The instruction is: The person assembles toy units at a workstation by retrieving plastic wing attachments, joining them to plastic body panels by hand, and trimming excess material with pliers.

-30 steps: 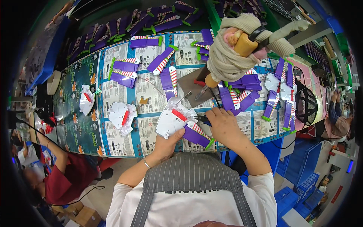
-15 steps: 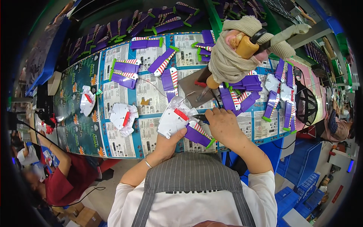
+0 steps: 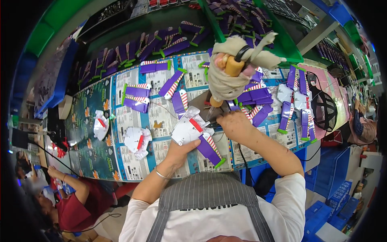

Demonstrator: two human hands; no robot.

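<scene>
My left hand (image 3: 180, 152) is closed round a white plastic toy shell (image 3: 186, 131) with a red strip set in it. From the shell's right side sticks a purple wing (image 3: 209, 151) with a red-and-white striped edge and a green tip. My right hand (image 3: 236, 124), fingers curled, is just right of the shell, by a dark metal plate (image 3: 201, 104). What its fingertips hold is hidden; a black cord runs down below it. Above the hand looms a cloth-wrapped bundle (image 3: 229, 82) with a tan handle (image 3: 234, 65) poking out.
Two more white shells (image 3: 137, 142) (image 3: 100, 125) lie on the left. Several purple wings (image 3: 173, 84) are spread over the printed table cover, with joined shells and wings (image 3: 293, 97) at right. A black mesh item (image 3: 325, 112) lies beyond. A co-worker in red (image 3: 82, 209) sits at left.
My right hand has drawn in toward the metal plate, and the dark tool end seen by its fingers no longer shows. The view has shifted slightly; my left hand keeps its hold on the shell.
</scene>
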